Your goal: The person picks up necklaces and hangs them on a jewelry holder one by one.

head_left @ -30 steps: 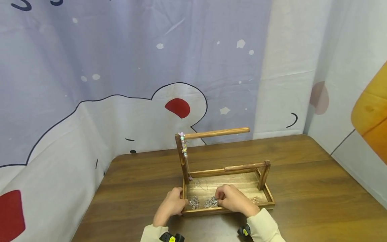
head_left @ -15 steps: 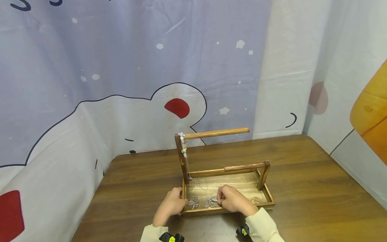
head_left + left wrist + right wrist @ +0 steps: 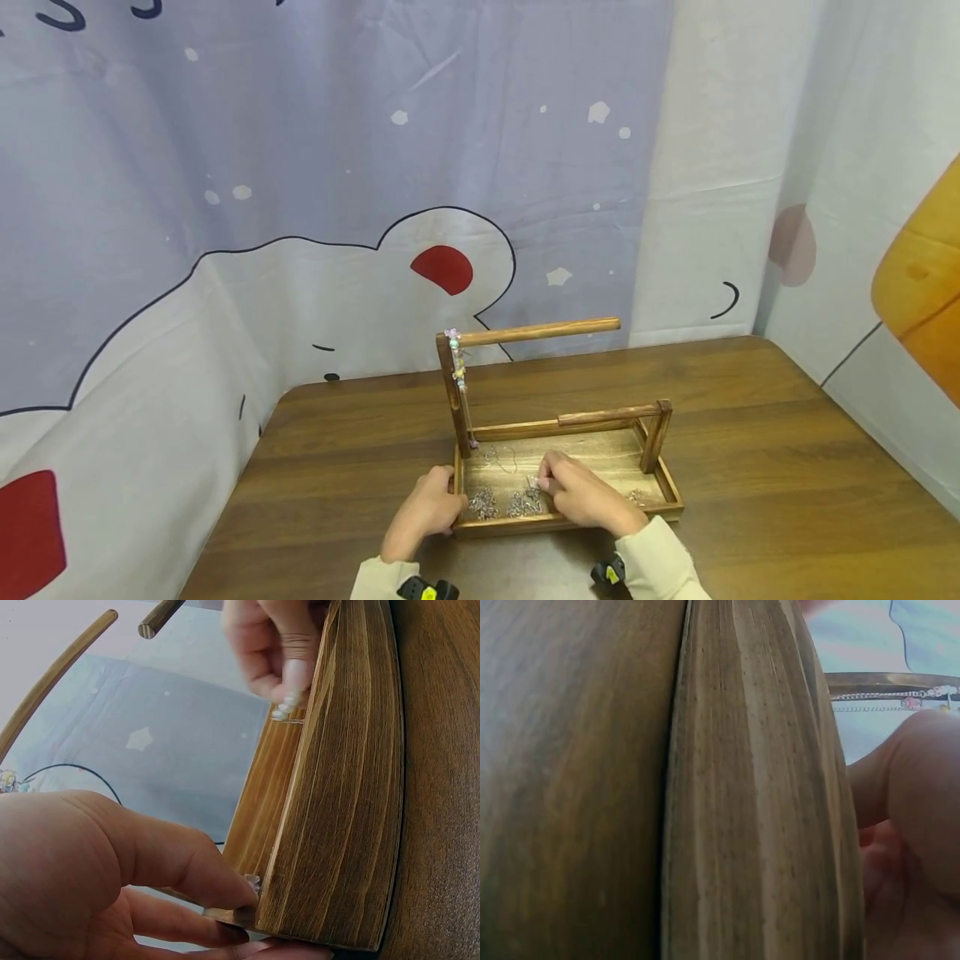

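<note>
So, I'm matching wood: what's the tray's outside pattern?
Brown with lighter grain streaks on the tray, clearest in the left wrist view.

Wooden table (image 3: pixel 772 450) under a tray (image 3: pixel 600 454)

The brown table spans the lower part of the head view, its grain running crosswise — far corners rounded, at centre left and centre right. Directly on it, just right of lower centre, stands the wooden tray. In the left wrist view, the table fills the right edge — dark and streaked.

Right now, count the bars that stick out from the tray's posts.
2: the upper bar reaches right from the tall post; the lower bar reaches left from the short post. None seems hidden.
</note>
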Demonstrator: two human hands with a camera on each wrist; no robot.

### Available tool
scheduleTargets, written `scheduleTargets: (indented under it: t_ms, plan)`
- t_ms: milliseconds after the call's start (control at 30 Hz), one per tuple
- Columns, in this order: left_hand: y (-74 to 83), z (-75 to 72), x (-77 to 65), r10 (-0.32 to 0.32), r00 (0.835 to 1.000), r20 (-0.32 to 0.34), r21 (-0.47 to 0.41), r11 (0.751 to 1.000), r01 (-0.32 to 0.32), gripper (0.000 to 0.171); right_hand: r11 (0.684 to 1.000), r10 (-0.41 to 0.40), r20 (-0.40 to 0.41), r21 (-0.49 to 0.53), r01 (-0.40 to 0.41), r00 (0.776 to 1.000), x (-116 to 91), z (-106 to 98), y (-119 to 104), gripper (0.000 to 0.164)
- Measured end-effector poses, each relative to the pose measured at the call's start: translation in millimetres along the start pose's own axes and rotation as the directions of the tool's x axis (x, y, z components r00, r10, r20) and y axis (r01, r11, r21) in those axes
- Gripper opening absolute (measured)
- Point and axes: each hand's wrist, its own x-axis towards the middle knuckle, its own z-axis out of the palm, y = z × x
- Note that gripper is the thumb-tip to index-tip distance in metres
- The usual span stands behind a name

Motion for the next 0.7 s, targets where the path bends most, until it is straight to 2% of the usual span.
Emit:
scheduleTargets:
  t_ms: [133,533,700]
  plan:
    - [0.6,0.0,-0.2,-0.002,1.000,0.001,-0.009,1.000,0.002,0.027,0.999,-0.004,-0.032,0.048,0.006,0.999,1.8,-2.3,-2.0,0.003]
    - [1.9,0.2,-1.6,-0.013,1.000,-0.005,-0.006,1.000,0.013,0.029,0.986,-0.026,-0.057,0.163,0.035,0.998,3.5,-6.1,-14.3,0.007]
    - [1.6,0.0,-1.2,-0.013,1.000,0.000,0.000,1.000,0.013,0.033,0.981,-0.059,-0.081,0.179,0.073,0.995,3.1,-9.6,-21.6,0.007]
